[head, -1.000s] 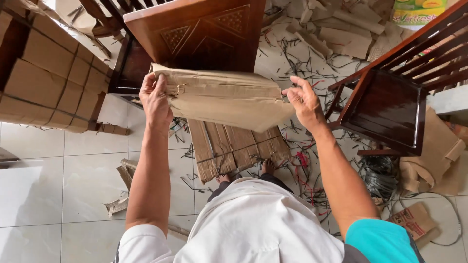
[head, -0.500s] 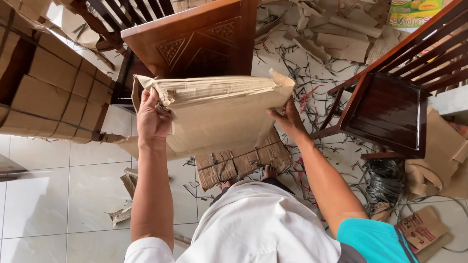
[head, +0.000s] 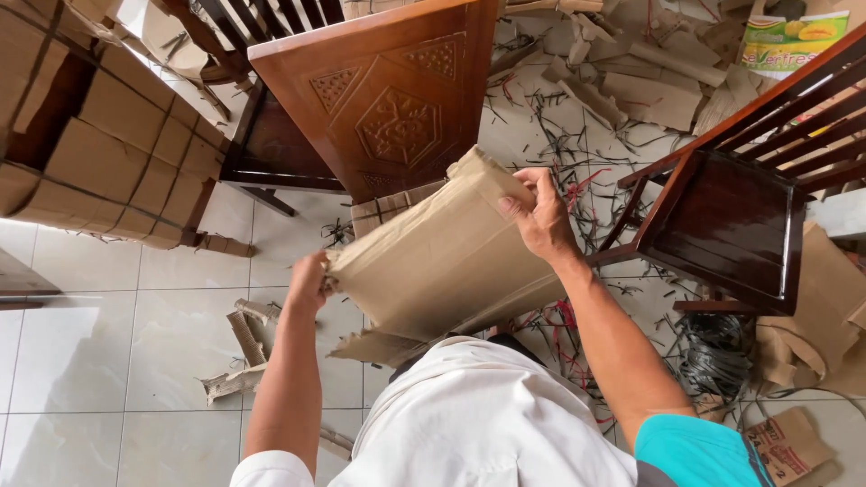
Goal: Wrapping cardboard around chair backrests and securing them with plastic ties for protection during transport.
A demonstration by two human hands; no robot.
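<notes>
The person stood over a littered tile floor [head: 108, 352] and held a folded sheet of brown cardboard [head: 442, 261] tilted in front of the body. The left hand [head: 309, 281] was closed on the sheet's lower left edge, fingers curled around it. The right hand [head: 539, 216] pinched the upper right corner, thumb on the near face and fingers behind.

Directly beyond the sheet stood a carved wooden chair back [head: 383, 99], bare of wrapping on the face that showed; a strip of cardboard lay against its lower edge. To the left, a chair bundled in cardboard and strapping [head: 108, 144] appeared fully packed. To the right stood a dark slatted chair [head: 731, 207] with no wrapping on it.

Judged from this layout, the packing stood partway: one piece looked finished, while the carved chair and the dark slatted chair remained uncovered, and the sheet in hand was not yet applied to anything. Cut strapping scraps [head: 559, 126] and cardboard offcuts [head: 239, 347] lay scattered across the floor.
</notes>
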